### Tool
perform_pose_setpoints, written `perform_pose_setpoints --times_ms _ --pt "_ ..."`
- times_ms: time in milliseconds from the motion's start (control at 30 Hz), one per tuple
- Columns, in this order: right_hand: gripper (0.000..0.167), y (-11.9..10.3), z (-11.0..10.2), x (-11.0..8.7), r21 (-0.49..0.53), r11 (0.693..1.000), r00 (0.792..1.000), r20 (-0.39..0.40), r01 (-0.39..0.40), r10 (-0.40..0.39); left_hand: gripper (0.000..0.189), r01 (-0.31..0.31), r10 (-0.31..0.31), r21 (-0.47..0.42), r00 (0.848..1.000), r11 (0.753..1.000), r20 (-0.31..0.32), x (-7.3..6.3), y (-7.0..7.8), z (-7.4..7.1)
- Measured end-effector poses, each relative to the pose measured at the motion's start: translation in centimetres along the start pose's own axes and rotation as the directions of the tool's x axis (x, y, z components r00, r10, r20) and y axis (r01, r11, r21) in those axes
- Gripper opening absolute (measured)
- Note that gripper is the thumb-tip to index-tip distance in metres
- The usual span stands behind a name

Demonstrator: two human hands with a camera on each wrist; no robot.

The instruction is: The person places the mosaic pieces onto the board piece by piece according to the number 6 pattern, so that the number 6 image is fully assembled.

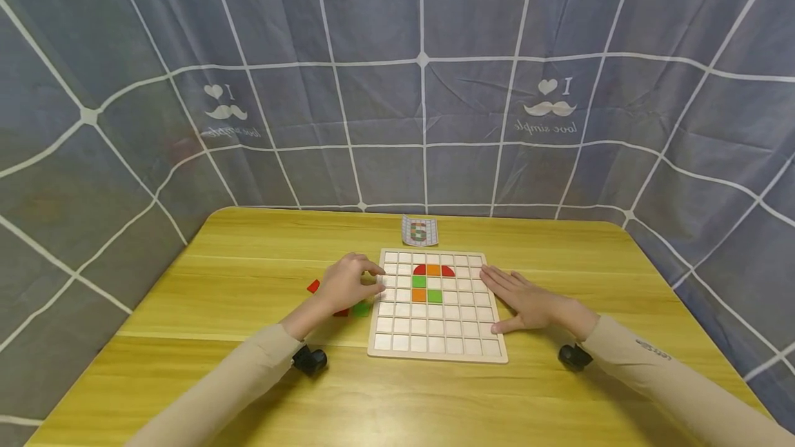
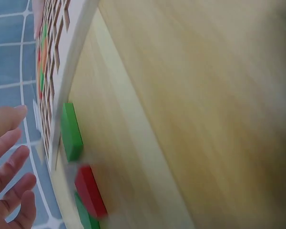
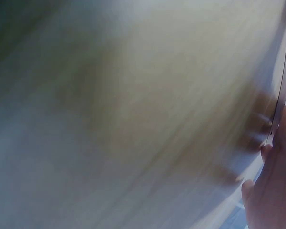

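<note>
A pale wooden grid board [image 1: 436,347] lies on the table, with red, orange and green flat blocks in several of its cells. Among them are a red rounded block [image 1: 448,271], an orange square block [image 1: 419,294] and a green square block [image 1: 435,296]. At the board's left edge hovers my left hand [image 1: 345,283], thumb and forefinger apart; nothing shows between them. My right hand [image 1: 526,302] rests on the right edge, fingers spread. Loose beside the board, partly hidden by the left hand, are a green block [image 2: 71,131] and a red block [image 2: 90,191].
Behind the board lies a small pattern card [image 1: 419,231] showing a coloured figure on a grid. Another loose red block [image 1: 313,286] is left of the left hand. A grey curtain [image 1: 385,109] with white lines hangs past the far edge of the wooden table [image 1: 261,254].
</note>
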State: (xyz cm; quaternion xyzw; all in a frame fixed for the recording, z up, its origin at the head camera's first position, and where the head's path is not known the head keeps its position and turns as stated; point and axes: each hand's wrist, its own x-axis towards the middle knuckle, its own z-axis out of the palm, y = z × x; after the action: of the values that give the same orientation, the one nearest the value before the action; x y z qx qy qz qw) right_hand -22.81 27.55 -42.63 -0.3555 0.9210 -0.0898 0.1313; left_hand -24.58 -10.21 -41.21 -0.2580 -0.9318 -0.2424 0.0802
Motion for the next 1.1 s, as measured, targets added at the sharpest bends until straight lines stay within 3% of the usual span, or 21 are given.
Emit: perform_pose_setpoints --times_ms 233,833,967,1100 --pt "0.102 0.1 0.2 0.1 0.003 1.000 1.000 0.004 -0.013 0.013 0.025 0.022 -0.022 -0.017 0.999 1.000 -0.034 -1.4 -2.0 -1.3" --pt "0.102 0.1 0.2 0.1 -0.001 1.000 1.000 -0.009 -0.003 0.003 0.031 0.116 -0.115 0.021 0.993 0.993 -0.004 -4.9 -7.4 -3.9" --pt "0.102 0.0 0.2 0.1 0.004 1.000 1.000 -0.011 -0.005 0.005 0.032 0.150 -0.150 0.007 0.988 0.989 0.021 -5.3 -8.5 -4.5" --pt "0.101 0.0 0.2 0.2 0.001 1.000 1.000 -0.011 -0.007 0.007 0.036 0.147 -0.146 -0.011 0.987 0.989 0.068 -5.6 -9.3 -5.1"
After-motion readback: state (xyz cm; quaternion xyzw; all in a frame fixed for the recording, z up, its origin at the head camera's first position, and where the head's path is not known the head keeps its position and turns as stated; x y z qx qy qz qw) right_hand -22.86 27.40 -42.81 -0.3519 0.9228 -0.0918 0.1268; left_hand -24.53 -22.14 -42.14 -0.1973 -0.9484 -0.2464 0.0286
